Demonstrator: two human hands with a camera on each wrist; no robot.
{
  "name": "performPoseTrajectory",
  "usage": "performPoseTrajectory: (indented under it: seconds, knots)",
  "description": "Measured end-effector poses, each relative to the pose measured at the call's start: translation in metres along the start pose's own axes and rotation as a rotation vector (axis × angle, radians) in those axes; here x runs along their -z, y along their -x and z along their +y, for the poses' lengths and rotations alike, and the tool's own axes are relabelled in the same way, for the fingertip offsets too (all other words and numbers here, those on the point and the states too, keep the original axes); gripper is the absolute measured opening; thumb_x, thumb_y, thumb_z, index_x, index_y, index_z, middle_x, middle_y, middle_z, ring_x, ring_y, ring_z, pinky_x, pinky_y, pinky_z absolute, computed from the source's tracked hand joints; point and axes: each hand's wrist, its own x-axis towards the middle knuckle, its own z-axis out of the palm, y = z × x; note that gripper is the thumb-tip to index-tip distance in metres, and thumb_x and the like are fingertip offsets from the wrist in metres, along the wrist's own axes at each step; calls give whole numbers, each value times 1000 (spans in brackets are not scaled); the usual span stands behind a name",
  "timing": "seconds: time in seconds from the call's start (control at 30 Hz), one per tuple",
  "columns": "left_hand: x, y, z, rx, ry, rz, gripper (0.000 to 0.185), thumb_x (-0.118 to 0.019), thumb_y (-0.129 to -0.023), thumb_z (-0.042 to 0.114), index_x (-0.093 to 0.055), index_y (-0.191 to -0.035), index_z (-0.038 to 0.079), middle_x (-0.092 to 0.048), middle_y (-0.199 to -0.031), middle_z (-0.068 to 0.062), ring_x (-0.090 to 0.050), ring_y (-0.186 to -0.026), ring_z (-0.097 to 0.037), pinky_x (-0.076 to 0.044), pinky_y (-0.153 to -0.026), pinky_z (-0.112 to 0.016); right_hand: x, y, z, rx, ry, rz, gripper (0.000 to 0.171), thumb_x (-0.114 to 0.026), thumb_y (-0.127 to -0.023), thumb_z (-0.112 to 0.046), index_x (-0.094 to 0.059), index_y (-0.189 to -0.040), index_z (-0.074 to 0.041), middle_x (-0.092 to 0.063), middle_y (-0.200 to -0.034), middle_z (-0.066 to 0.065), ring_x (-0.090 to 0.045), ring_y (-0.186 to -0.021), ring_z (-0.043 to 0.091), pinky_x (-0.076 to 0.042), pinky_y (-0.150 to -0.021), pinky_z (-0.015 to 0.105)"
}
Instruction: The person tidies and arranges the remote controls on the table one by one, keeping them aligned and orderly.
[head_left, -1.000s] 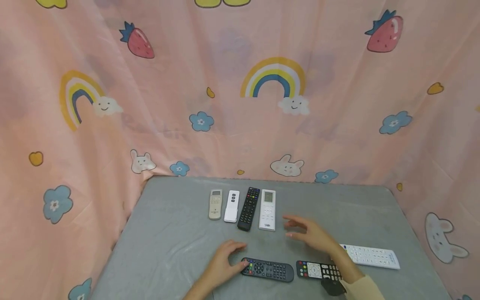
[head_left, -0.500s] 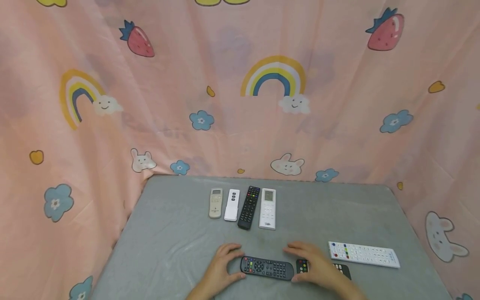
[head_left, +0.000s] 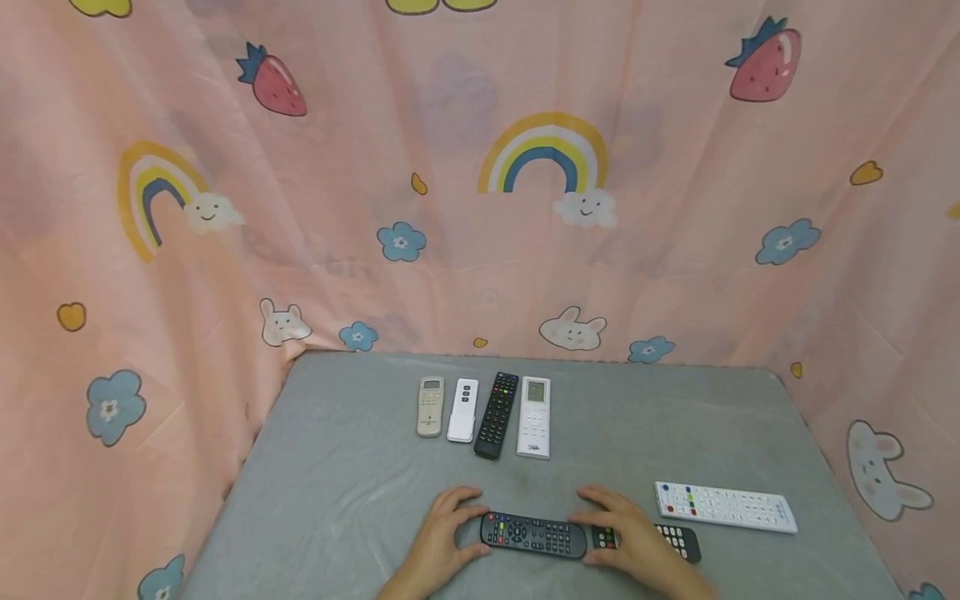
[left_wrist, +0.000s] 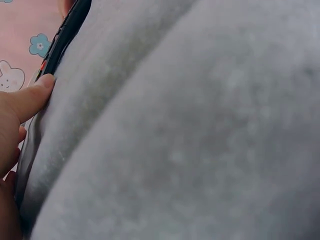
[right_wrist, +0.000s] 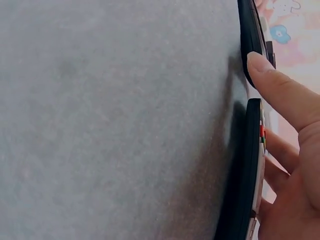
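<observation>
A dark grey remote control (head_left: 534, 536) lies crosswise at the front of the table. My left hand (head_left: 441, 537) pinches its left end, thumb on the near edge and fingers at the far corner. At its right end my right hand (head_left: 633, 540) does likewise with thumb and index finger. The left wrist view has the left thumb against the side of the dark remote (left_wrist: 62, 45). In the right wrist view the right thumb presses the rounded end of that remote (right_wrist: 248, 37). Beneath the right hand, a black remote with white buttons (head_left: 681, 543) is partly hidden.
A white remote (head_left: 726, 507) lies at the right, behind the right hand. Farther back stand in a row a beige remote (head_left: 431, 408), a slim white one (head_left: 462, 410), a black one (head_left: 497, 417) and a white one with a display (head_left: 534, 419). A pink curtain (head_left: 480, 283) borders the grey table (head_left: 337, 467).
My right hand has come down from beside the white display remote to the dark grey remote's right end, uncovering the white remote at right. The left fingers have closed in slightly on the left end.
</observation>
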Motion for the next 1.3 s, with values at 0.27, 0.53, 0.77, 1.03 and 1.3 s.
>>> performPoseTrajectory:
  seconds: [0.27,0.53,0.77,1.03,1.3]
  knots:
    - [0,0,3,15,-7,15,48,-83,-74,33,-71,-118,18,-58,-136,4,-50,-129,-23,-42,-108,-44,0,-3,-1,-20,8,-22,51,-79,-70,-51,-70,-119,-37,-58,-141,7,-50,-131,43,-41,-102,65]
    - [-3,-1,4,40,-10,87,47,-84,-72,31,-73,-114,15,-60,-131,3,-50,-122,-22,-45,-102,-45,-5,-2,-3,23,63,25,52,-76,-72,-56,-69,-120,-37,-58,-140,4,-53,-129,37,-43,-102,61]
    - [-5,-2,4,25,38,166,48,-85,-70,26,-73,-115,14,-65,-122,6,-55,-114,-17,-47,-99,-37,-4,-2,-5,12,42,35,50,-75,-74,-55,-69,-120,-36,-61,-137,0,-55,-126,34,-45,-101,57]
    - [4,-8,8,77,191,172,48,-83,-74,19,-70,-120,13,-73,-113,-1,-66,-106,-21,-53,-95,-36,-4,-3,-10,41,-1,131,48,-78,-73,-52,-71,-117,-32,-67,-121,-7,-60,-111,18,-52,-94,42]
    - [16,-28,11,134,297,164,46,-82,-74,16,-71,-119,19,-75,-112,1,-70,-104,-17,-54,-96,-33,-4,-5,-16,57,-21,232,49,-86,-69,-37,-73,-114,-22,-72,-106,-13,-62,-98,4,-54,-86,32]
